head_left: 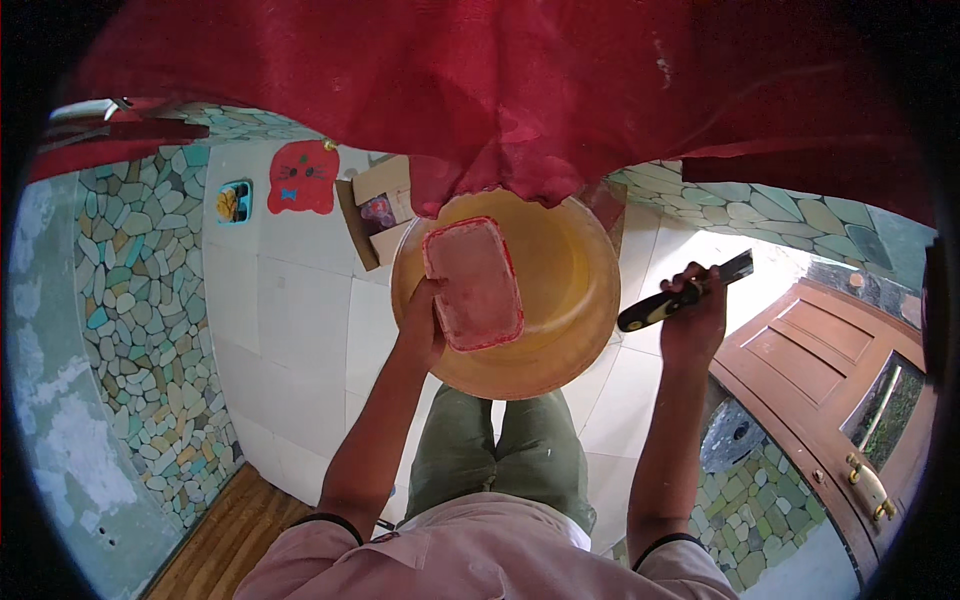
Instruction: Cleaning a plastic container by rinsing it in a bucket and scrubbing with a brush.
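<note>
My left hand (pixel 424 325) is closed on the near left edge of a red rectangular plastic container (pixel 474 283), whose face looks dull pink and smeared inside a brighter red rim. The container is above a large, round, yellow-orange basin (pixel 570 330) in front of my legs. To the right of the basin, my right hand (pixel 694 308) is wrapped round a putty knife (pixel 655 309) with a dark handle. Its flat metal blade points up and right, apart from the container. Whatever supports the basin is hidden beneath it.
A red cloth (pixel 500 90) hangs across the top, partly over the basin's far rim. Behind the basin lies an open cardboard box (pixel 385 195). A red cat-shaped mat (pixel 303 177) and a small blue tray (pixel 235 202) lie farther left. A brown door (pixel 820 350) stands at right.
</note>
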